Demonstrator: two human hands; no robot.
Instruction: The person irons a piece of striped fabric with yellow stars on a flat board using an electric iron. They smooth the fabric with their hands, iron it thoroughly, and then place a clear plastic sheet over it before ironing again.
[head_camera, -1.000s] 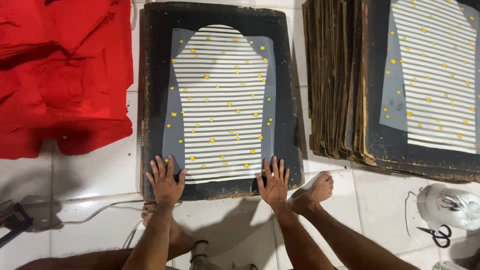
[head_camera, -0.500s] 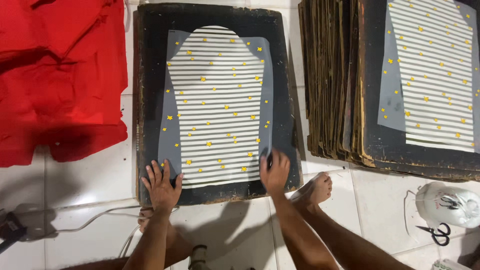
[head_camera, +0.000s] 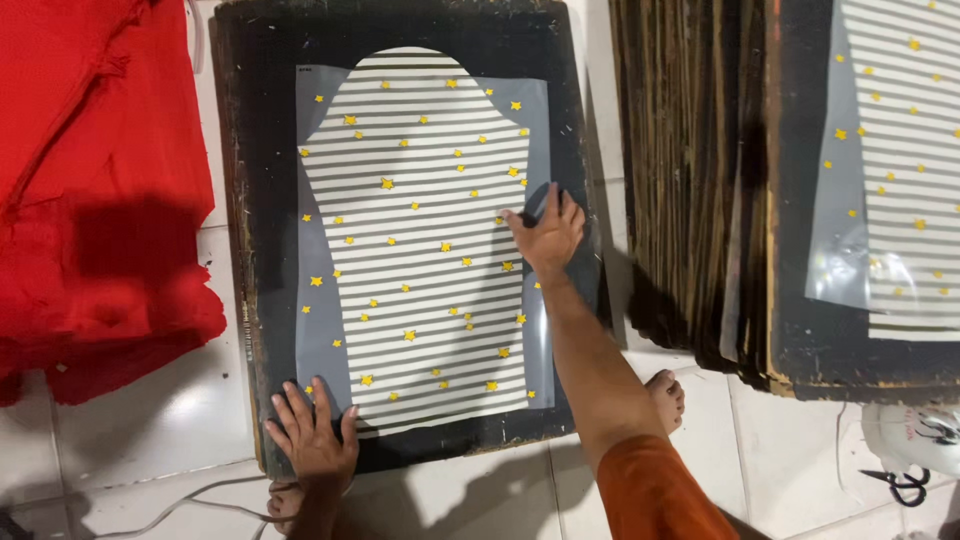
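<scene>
A dark worn board (head_camera: 250, 200) lies on the tiled floor with a clear film sheet (head_camera: 420, 240) on it, printed with white stripes and yellow stars. My left hand (head_camera: 312, 432) lies flat with spread fingers on the sheet's near left corner. My right hand (head_camera: 545, 228) presses flat on the sheet's right edge, about halfway up. Neither hand holds anything.
A pile of red fabric (head_camera: 90, 190) lies left of the board. A tall stack of similar boards (head_camera: 700, 180) stands on the right, topped with another striped film (head_camera: 900, 170). Black scissors (head_camera: 908, 484) and a white device (head_camera: 920, 430) sit at bottom right. A white cable (head_camera: 180, 500) runs bottom left.
My right hand has slid from the board's near edge up along the sheet's right side. The left hand stayed at the near left corner. The camera has moved closer.
</scene>
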